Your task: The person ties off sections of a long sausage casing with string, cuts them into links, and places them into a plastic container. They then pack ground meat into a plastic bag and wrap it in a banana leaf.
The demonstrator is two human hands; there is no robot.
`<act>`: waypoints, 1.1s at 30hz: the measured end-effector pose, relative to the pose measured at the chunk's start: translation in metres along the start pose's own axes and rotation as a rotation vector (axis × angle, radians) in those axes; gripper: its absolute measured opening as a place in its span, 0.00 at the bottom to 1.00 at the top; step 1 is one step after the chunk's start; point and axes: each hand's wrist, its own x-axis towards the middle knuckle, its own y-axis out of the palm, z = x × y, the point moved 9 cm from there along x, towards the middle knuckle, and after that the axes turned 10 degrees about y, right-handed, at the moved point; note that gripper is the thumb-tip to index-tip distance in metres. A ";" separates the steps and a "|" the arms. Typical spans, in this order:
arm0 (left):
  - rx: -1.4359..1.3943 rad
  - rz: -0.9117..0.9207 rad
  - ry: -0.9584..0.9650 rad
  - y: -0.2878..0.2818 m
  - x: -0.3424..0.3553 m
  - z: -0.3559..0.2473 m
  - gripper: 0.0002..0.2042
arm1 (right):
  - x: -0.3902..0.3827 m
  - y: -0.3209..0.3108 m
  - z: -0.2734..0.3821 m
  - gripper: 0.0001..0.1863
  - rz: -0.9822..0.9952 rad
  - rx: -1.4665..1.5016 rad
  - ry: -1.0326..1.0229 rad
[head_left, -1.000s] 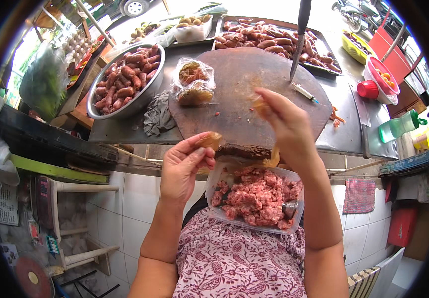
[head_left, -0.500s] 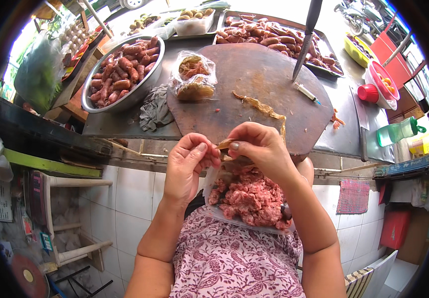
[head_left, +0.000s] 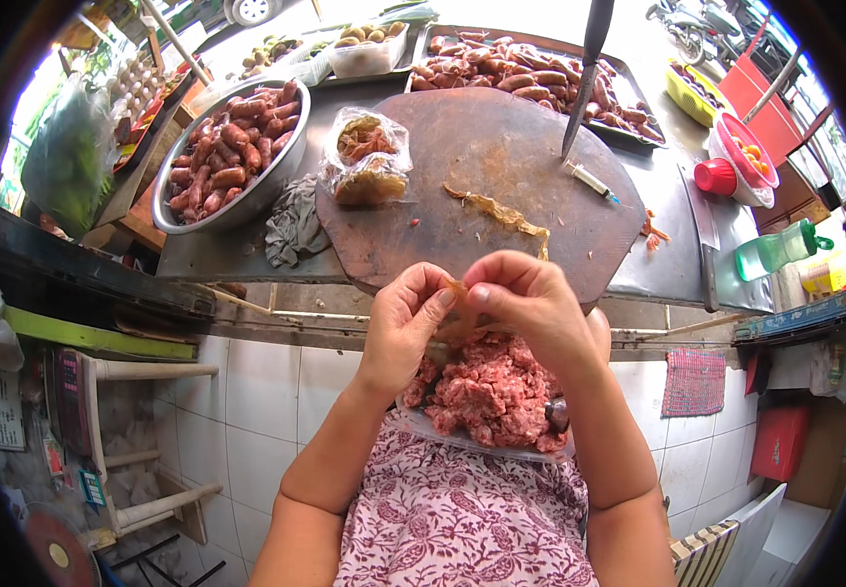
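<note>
Between my two hands is the end of a thin, brownish dried sausage casing. My left hand pinches it with thumb and fingertips. My right hand pinches it from the other side, fingertips almost touching the left ones. Below them, a clear plastic tub of pink minced meat rests on my lap. A dark, shiny rounded object shows at the meat's right edge, partly hidden by my right forearm. A long wrinkled strip of casing lies on the round wooden board ahead.
On the board are a plastic bag of casings, an upright knife and a syringe. Left stands a metal bowl of sausages; behind is a sausage tray. A grey cloth, cleaver and green bottle flank the board.
My hands have come closer together, the left one moving right and turning inward. The casing end is now raised between the fingertips. The view has shifted slightly.
</note>
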 end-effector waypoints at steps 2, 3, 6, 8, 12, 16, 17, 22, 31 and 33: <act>0.092 0.030 -0.009 0.000 0.000 -0.002 0.04 | -0.004 -0.008 0.013 0.05 -0.077 -0.074 -0.112; 0.150 0.061 -0.011 0.001 0.000 -0.004 0.04 | -0.004 -0.005 0.014 0.07 -0.051 -0.113 -0.125; 0.276 0.125 0.006 0.002 0.001 -0.009 0.04 | -0.001 0.000 0.010 0.07 -0.007 -0.146 -0.079; 0.316 0.144 0.034 0.002 0.002 -0.013 0.03 | -0.001 0.001 0.008 0.07 -0.025 -0.206 -0.075; 0.327 0.134 0.021 0.003 0.001 -0.012 0.03 | -0.008 0.002 0.015 0.06 -0.166 -0.447 -0.193; 0.253 0.109 0.019 0.004 -0.002 -0.010 0.02 | -0.020 0.005 0.024 0.05 -0.333 -0.556 -0.380; 0.243 0.111 0.026 0.005 -0.003 -0.010 0.02 | -0.020 0.004 0.022 0.05 -0.367 -0.535 -0.368; 0.323 0.065 0.104 0.010 -0.003 -0.013 0.02 | -0.021 0.006 0.022 0.05 -0.428 -0.521 -0.457; 0.132 0.087 -0.124 0.011 -0.003 0.005 0.05 | -0.011 -0.023 0.010 0.04 -0.380 -0.125 -0.165; 0.289 0.138 -0.106 0.007 0.007 -0.003 0.05 | -0.019 -0.023 0.024 0.05 -0.403 -0.155 -0.292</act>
